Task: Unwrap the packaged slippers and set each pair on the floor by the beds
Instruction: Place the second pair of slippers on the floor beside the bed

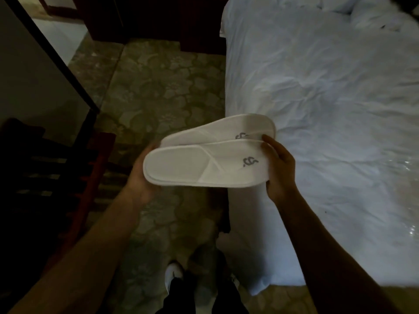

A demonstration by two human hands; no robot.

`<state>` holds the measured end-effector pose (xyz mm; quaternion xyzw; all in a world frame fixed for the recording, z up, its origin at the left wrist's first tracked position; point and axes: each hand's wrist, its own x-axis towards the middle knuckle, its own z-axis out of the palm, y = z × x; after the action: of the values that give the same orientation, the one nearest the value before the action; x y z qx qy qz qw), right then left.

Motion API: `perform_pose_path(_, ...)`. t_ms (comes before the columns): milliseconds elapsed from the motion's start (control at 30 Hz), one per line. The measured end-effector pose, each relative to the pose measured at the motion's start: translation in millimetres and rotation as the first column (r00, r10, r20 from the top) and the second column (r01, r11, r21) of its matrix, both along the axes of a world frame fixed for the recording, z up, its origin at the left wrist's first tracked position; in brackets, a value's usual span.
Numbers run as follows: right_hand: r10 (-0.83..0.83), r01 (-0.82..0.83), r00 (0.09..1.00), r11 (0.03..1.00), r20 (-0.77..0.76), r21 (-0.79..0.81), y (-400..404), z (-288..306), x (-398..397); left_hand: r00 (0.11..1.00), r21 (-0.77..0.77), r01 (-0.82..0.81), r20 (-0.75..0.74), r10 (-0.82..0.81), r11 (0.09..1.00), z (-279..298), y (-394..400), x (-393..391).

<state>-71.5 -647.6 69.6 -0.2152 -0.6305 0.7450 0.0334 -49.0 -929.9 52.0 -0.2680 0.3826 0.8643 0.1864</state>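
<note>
Left grip: the left hand (141, 175) cups the heel end of the pair of slippers (208, 159) from below, palm up; its fingers lie hidden under the soles, so how far they curl cannot be told.
Right grip: the right hand (280, 171) clasps the toe end, thumb on top near the printed logo, fingers wrapped round the edge and underneath.
Task item: two white slippers, unwrapped, no film visible on them, stacked flat and slightly fanned, the far one peeping out behind the near one.
Position: held in the air between both hands, above the carpeted floor (158, 91), just left of the bed (328, 98) edge.
Long axis: runs left to right, heels left, toes right toward the bed.
Relation for the coming move: the floor lies straight below the grip; judged step is lowering the pair beside the bed. Both hands sit equally at the ends; the right is nearer the bed.
Progress: judged unwrapping done for this pair, placing not yet done.
Surroundings: dark wooden chair (68, 177) at left; the person's shoes (173, 277) near, below the slippers; shiny plastic wrap (408, 177), apparently, on the bed at right edge.
Obstructions: the person's own feet and the hanging bed sheet crowd the landing spot; open carpet lies to the far side.
Risk: fanned slippers may slide apart when one hand lets go.
</note>
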Motion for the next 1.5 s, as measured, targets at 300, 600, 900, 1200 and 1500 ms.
perform_pose_path(300,-0.257,0.260,0.965,0.965,0.058,-0.038,-21.2,-33.7,-0.8,0.830,0.247,-0.556,0.111,0.546,0.794,-4.7,104.2,-11.8)
perform_pose_path(600,-0.474,0.492,0.867,0.864,0.151,-0.111,-45.8,-64.2,34.0,0.972,-0.078,-0.207,0.097,0.214,0.975,-13.7,156.2,-1.0)
perform_pose_path(900,-0.317,0.328,0.936,0.944,0.149,-0.049,-62.2,-86.3,81.5,0.941,-0.184,-0.197,0.238,0.238,0.963,-58.4,137.0,22.7)
perform_pose_path(1200,-0.036,0.048,0.986,0.996,0.162,-0.074,-45.1,-104.4,88.5,0.967,-0.173,-0.101,0.212,0.137,0.980,-75.6,75.2,37.1)
perform_pose_path(1500,0.029,0.122,0.907,0.937,0.420,-0.328,-70.3,-163.3,94.0,0.976,-0.454,-0.065,0.157,0.152,0.889,-130.3,27.0,45.1)
